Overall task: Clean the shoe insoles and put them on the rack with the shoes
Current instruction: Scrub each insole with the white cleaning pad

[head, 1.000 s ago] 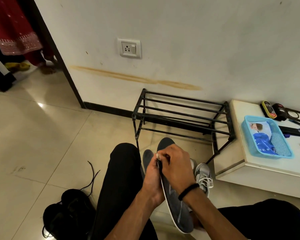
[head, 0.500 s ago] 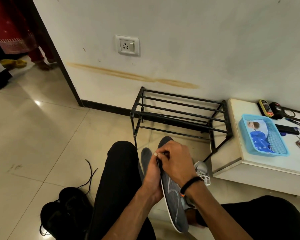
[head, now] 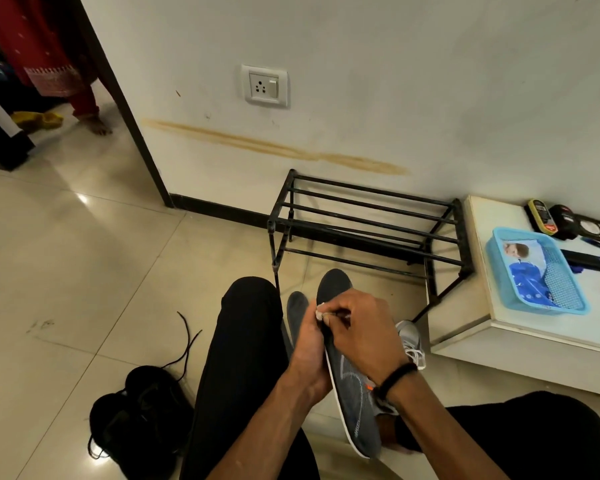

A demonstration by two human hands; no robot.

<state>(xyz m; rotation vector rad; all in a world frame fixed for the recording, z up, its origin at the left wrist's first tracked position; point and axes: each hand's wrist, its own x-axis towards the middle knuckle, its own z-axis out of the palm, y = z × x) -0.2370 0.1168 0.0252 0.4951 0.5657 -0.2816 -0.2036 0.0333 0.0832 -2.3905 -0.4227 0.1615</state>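
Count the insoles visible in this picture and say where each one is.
2. One insole is held between the hands, left hand and right hand. A second insole sits behind the left hand, beside the knee. Others may be hidden.

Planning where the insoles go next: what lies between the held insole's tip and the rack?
In the head view, only bare floor tile separates the insole from the rack; nothing stands there.
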